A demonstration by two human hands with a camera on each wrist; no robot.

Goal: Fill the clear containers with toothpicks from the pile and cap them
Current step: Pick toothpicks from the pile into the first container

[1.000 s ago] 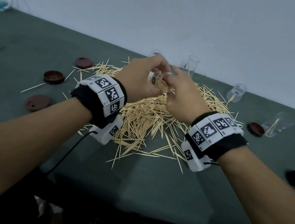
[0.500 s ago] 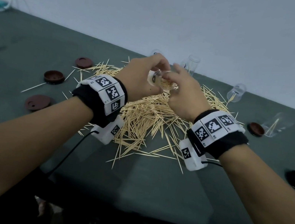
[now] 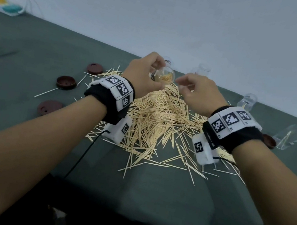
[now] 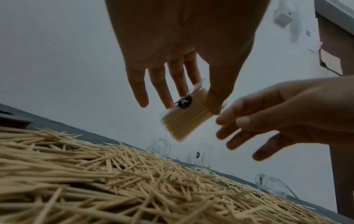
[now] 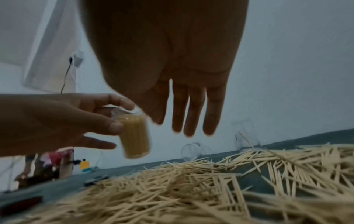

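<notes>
My left hand grips a clear container packed with toothpicks, tilted in the air above the toothpick pile. The left wrist view shows thumb and fingers round the container, which has a dark round sticker. My right hand hovers just right of the container's mouth without touching it. Its thumb and forefinger seem to pinch one thin toothpick, while the other fingers hang straight. The container is blurred in the right wrist view.
An upright clear container stands behind the pile. Two more lie on their sides at the right. Brown caps lie left of the pile and one at the right. The wall runs close behind the green table.
Both hands have risen a little. The right hand has drawn away to the right from the container's mouth, and the left hand has tipped the container so its opening shows.
</notes>
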